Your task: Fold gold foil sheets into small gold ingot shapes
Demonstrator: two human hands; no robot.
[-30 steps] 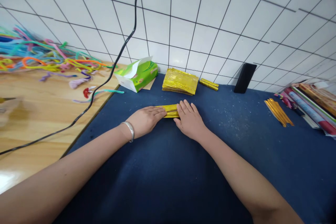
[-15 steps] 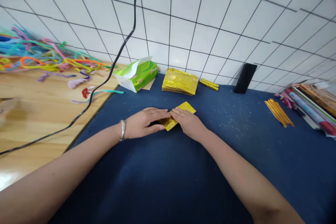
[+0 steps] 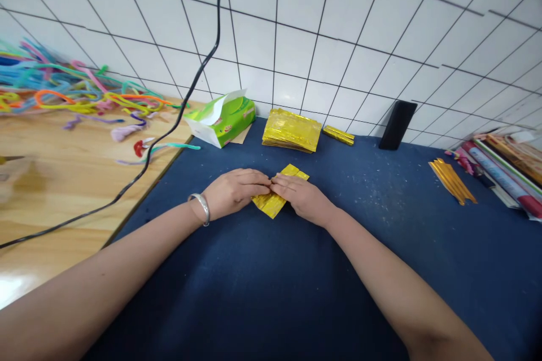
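A sheet of gold foil paper (image 3: pixel 271 207) with crease lines lies on the dark blue table cover, partly hidden under my fingers. My left hand (image 3: pixel 232 193), with a silver bangle at the wrist, has its fingers closed at the paper's left part. From the other side my right hand (image 3: pixel 302 196) grips the paper, its fingertips meeting those of my left hand near the middle. The far corner of the sheet sticks out beyond my right fingers. Behind it stands a stack of gold foil paper (image 3: pixel 291 131), with narrow folded gold pieces (image 3: pixel 339 135) beside it.
A green tissue pack (image 3: pixel 232 119) rests near the tiled wall. Colourful pipe cleaners (image 3: pixel 84 87) cover the wooden table at left, crossed by a black cable (image 3: pixel 169 134). Rightward are a black slab (image 3: pixel 398 125), orange-gold strips (image 3: pixel 452 180) and piled books (image 3: pixel 503 175).
The gold paper has turned slightly, and its near corner now points closer to me. My left thumb has drawn in under the fingers; my right hand has stayed nearly in place.
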